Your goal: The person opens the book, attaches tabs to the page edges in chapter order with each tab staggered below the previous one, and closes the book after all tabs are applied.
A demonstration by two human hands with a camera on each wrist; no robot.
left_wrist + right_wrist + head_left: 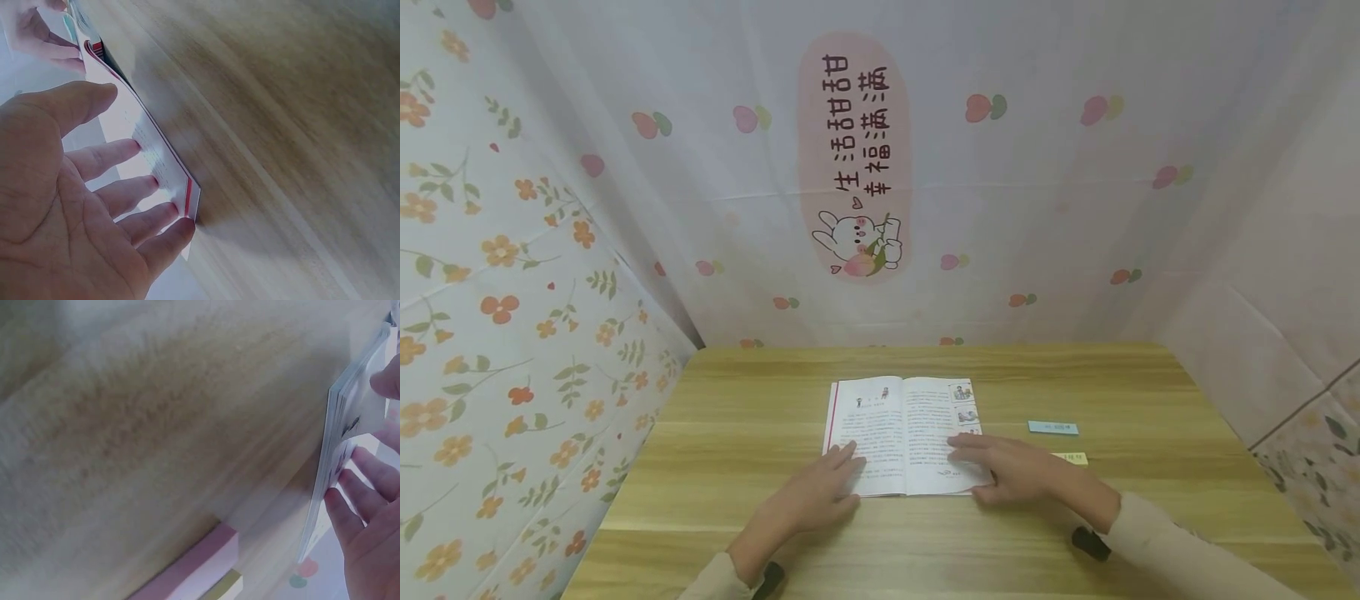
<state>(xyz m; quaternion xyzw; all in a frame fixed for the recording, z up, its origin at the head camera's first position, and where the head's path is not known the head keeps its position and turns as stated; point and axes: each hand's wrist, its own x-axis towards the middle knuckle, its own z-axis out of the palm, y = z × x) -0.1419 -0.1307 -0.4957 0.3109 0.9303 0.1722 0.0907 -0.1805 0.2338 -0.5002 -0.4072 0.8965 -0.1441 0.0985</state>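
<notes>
An open book (883, 425) lies on the wooden table, printed text on both pages and small pictures down the right page's outer edge. My left hand (820, 493) rests on the lower left page, fingers spread and thumb near the bottom edge. In the left wrist view, the fingertips of that hand (94, 200) touch the page beside a red-lined margin. Over the right page's outer edge lies my right hand (1018, 468), its fingers extended. The right wrist view has those fingertips along the book's page edges (331, 437). Neither hand grips anything.
Right of the book lie a blue labelled strip (1052, 427) and a yellow labelled strip (1075, 458), the yellow one partly behind my right arm. A pink strip (194, 562) shows in the right wrist view. Patterned curtains (1037, 208) stand behind the wooden table (760, 367).
</notes>
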